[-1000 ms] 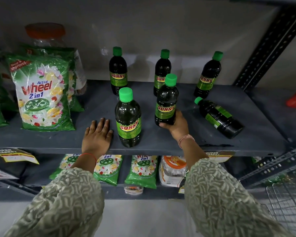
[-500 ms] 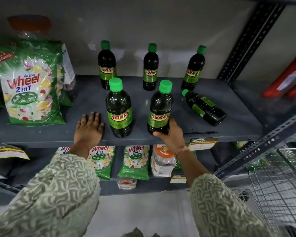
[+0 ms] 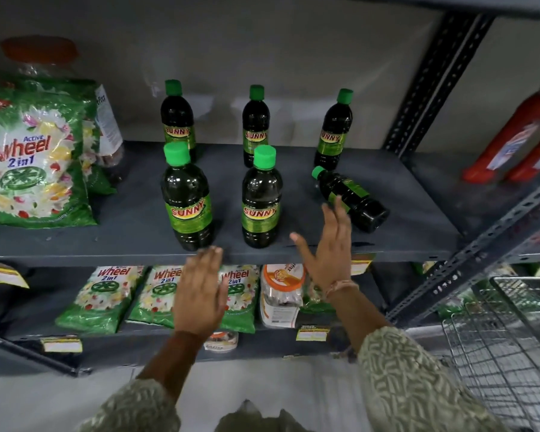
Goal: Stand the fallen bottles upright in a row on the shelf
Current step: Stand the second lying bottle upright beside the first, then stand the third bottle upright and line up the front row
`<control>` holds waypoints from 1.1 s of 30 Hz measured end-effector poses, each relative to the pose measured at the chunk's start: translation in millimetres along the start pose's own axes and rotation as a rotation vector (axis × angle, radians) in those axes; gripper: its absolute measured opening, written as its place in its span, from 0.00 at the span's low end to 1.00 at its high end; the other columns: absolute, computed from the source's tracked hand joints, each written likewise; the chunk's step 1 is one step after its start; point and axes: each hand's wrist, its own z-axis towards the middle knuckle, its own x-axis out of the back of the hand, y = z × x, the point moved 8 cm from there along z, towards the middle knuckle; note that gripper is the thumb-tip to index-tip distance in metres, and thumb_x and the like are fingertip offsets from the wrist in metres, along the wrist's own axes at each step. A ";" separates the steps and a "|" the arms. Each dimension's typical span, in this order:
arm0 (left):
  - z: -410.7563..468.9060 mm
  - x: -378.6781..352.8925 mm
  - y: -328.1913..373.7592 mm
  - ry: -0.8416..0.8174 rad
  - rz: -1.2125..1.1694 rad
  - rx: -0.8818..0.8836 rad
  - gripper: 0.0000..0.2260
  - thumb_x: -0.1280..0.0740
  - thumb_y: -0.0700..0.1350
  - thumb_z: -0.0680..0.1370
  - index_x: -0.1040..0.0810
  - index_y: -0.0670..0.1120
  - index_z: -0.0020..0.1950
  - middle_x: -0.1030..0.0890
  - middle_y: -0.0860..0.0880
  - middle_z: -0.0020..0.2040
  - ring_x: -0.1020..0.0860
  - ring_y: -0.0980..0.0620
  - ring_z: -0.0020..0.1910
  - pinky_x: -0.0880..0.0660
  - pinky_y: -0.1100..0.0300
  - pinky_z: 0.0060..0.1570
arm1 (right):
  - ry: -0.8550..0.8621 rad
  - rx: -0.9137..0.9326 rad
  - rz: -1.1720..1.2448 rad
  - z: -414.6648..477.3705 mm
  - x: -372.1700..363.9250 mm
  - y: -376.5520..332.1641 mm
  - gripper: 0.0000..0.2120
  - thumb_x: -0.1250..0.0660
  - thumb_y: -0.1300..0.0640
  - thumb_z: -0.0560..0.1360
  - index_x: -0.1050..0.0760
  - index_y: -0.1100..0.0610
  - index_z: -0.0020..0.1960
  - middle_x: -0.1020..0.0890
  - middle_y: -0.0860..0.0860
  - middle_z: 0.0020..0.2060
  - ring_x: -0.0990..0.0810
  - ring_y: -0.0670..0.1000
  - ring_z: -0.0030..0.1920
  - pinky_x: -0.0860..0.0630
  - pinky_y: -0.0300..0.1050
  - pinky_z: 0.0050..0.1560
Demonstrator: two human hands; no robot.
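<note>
Five dark-liquid bottles (image 3: pixel 261 198) upright, sixth bottle (image 3: pixel 351 198) lying at 3 o'clock – right hand (image 3: pixel 325 251) and left hand (image 3: pixel 200 291) fingers spread, empty

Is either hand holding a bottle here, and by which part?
Nothing is held. The left hand and right hand are both open, off the bottles; the fallen bottle lies untouched.
</note>
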 end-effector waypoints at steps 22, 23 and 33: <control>19.8 -51.0 23.8 -0.196 0.196 0.170 0.33 0.60 0.59 0.79 0.37 0.36 0.69 0.32 0.35 0.69 0.35 0.39 0.70 0.62 0.62 0.72 | -0.128 -0.519 0.067 94.8 16.9 111.2 0.36 0.25 0.40 0.59 0.30 0.64 0.56 0.23 0.60 0.55 0.29 0.62 0.60 0.30 0.53 0.57; 21.0 -50.8 23.8 -0.199 0.190 0.168 0.33 0.60 0.59 0.79 0.37 0.36 0.69 0.31 0.35 0.69 0.35 0.39 0.70 0.62 0.62 0.72 | -0.044 -0.501 0.145 91.4 18.2 105.5 0.37 0.24 0.41 0.60 0.31 0.64 0.56 0.24 0.60 0.56 0.30 0.62 0.59 0.31 0.55 0.59; 26.7 -53.2 24.8 -0.212 0.194 0.144 0.32 0.61 0.58 0.79 0.36 0.35 0.69 0.31 0.36 0.69 0.35 0.41 0.70 0.50 0.54 0.71 | 0.093 -0.440 0.338 86.6 5.4 88.3 0.42 0.22 0.43 0.57 0.34 0.61 0.63 0.26 0.58 0.59 0.31 0.59 0.60 0.31 0.58 0.61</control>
